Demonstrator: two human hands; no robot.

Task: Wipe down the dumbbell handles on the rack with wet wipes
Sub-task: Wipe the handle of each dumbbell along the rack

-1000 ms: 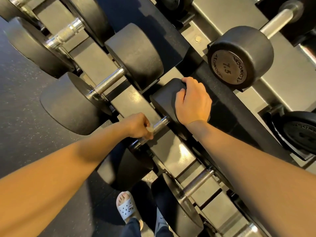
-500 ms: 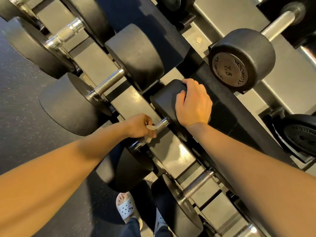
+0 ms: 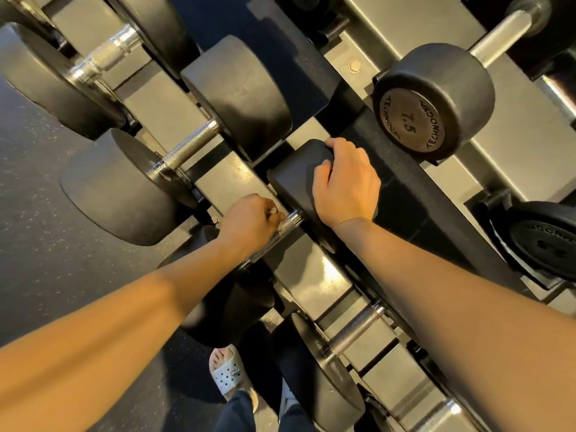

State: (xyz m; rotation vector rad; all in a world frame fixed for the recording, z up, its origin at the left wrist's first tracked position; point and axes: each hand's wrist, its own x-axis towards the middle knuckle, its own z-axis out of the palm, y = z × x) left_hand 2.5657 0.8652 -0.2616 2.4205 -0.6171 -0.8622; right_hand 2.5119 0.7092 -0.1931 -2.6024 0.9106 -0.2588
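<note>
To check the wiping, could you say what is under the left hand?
The left hand grips the knurled handle; a pale scrap, likely the wipe, shows at its fingers. The rest is covered.

"TECHNOGYM" twice and "7.5" on the end cap of a dumbbell [image 3: 433, 102] on the upper shelf

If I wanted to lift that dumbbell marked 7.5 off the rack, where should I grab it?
Probably by its bare steel handle, the narrow bar behind the labelled head. Come from above, fingers wrapping across the bar: the round black heads look too wide and smooth to hold, and the rack sits beneath.
</note>
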